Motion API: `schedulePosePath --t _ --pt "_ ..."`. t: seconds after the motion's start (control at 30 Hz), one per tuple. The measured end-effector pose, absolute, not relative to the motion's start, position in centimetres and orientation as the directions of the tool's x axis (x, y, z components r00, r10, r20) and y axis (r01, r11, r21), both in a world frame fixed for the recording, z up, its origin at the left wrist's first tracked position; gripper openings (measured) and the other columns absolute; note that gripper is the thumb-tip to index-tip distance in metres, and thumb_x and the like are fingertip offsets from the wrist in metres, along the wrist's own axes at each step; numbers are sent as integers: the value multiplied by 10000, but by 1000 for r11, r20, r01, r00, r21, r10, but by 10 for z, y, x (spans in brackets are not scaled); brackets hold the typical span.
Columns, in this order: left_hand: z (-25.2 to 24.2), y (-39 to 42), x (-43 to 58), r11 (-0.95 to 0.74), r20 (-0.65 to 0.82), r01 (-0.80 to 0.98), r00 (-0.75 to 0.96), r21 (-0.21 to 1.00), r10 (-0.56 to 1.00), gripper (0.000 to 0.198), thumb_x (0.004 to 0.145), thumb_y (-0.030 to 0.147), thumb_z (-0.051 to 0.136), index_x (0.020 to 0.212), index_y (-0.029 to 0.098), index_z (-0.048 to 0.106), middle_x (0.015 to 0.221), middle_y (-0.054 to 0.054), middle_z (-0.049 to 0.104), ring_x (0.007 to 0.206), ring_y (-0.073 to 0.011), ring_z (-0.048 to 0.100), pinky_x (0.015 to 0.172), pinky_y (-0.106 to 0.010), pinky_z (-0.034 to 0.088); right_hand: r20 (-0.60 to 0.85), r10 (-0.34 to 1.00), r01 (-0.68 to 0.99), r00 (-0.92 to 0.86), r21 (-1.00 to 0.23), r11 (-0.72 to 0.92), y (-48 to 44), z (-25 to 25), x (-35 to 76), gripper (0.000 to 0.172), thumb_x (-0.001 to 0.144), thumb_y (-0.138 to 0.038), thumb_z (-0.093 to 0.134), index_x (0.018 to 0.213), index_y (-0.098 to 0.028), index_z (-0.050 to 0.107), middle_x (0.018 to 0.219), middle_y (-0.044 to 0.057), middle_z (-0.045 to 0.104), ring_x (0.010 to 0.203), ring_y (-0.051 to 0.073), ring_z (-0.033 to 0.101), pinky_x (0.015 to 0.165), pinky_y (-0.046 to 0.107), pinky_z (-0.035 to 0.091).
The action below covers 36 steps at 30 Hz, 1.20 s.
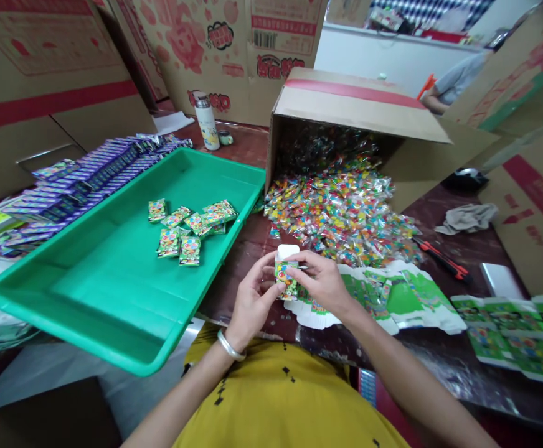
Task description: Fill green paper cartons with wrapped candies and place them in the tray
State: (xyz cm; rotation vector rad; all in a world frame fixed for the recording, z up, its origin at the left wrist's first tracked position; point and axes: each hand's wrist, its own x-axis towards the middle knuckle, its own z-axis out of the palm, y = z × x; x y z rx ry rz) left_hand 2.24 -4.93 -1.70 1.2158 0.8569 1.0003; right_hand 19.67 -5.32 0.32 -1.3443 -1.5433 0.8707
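Observation:
Between my two hands is a small printed candy box [286, 280], held upright with its white top flap raised. My left hand [253, 295] grips the box from the left, thumb on its front. My right hand [321, 277] has its fingers closed on the box's right side and front. Just beyond, clear candy packets [337, 211] spill out of a tipped cardboard carton [355, 102]. Flattened green and white box blanks [402, 298] lie to the right, partly behind my right forearm. Several filled-looking small boxes [190, 249] rest in the green tray [98, 348] at left.
Purple packs [98, 171] are stacked behind the tray. A flask [206, 121] and its small cup [225, 137] stand at the back. On the right lie a red-black cutter [446, 261], a cloth [467, 218] and more printed sheets [517, 333]. A person's arm [453, 84] shows behind the cartons.

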Motion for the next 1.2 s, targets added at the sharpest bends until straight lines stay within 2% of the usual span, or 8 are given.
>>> schedulePosePath --t 0.27,0.43,0.57,0.63,0.7,0.83,1.0,1.2 --pt "-23 -53 21 16 -1 -40 352 999 936 490 856 302 651 1331 244 547 1188 -76 613 898 -174 646 782 -275 549 293 954 378 63 -892 249 -60 -5 188 180 922 -302 580 922 -231 745 954 52 728 889 210 678 827 338 521" --pt "-22 -46 20 104 -25 -144 467 984 884 382 817 266 702 1162 211 551 941 -23 621 793 -140 604 678 -220 503 281 948 325 150 -920 221 -59 -13 186 121 884 -300 638 892 -228 735 951 55 727 893 214 680 810 340 531" --pt "-22 -46 24 143 -29 -231 435 962 900 389 795 228 721 1124 212 514 1003 -32 630 883 -152 611 735 -230 507 288 948 308 137 -922 235 -60 -12 184 120 890 -279 625 819 -220 701 998 67 706 979 220 665 876 357 518" --pt "-21 -47 27 151 -33 -270 396 951 918 422 787 210 726 1128 224 479 989 -22 638 874 -149 621 729 -232 508 266 952 236 153 -945 226 -59 -9 184 77 877 -285 647 924 -226 660 982 57 701 964 210 669 842 344 531" --pt "-20 -49 28 162 -45 -295 367 942 929 442 777 194 732 1122 227 457 952 -8 635 839 -139 627 703 -225 507 225 961 176 160 -965 197 -57 -5 183 187 841 -311 693 988 -228 612 950 42 696 925 200 670 794 322 539" --pt "-18 -49 27 144 -48 -250 353 957 935 434 781 186 725 1120 217 456 945 -13 630 823 -134 632 677 -213 504 108 991 187 75 -978 93 -49 3 188 227 801 -393 724 801 -197 608 831 23 675 775 168 636 690 283 516" --pt "-19 -51 24 28 4 -89 340 996 940 487 816 203 689 1244 232 458 1033 -51 620 928 -179 636 766 -273 544 -38 999 198 -18 -980 -34 -38 13 198 283 706 -401 797 793 -165 668 800 37 694 741 170 637 674 295 504" --pt "-19 -53 23 -18 32 -40 388 999 921 580 841 204 654 1379 273 448 1090 -56 607 946 -194 637 810 -319 566 -112 993 149 -42 -983 -105 -33 16 203 271 722 -404 781 715 -159 667 745 38 693 686 168 629 646 298 493"
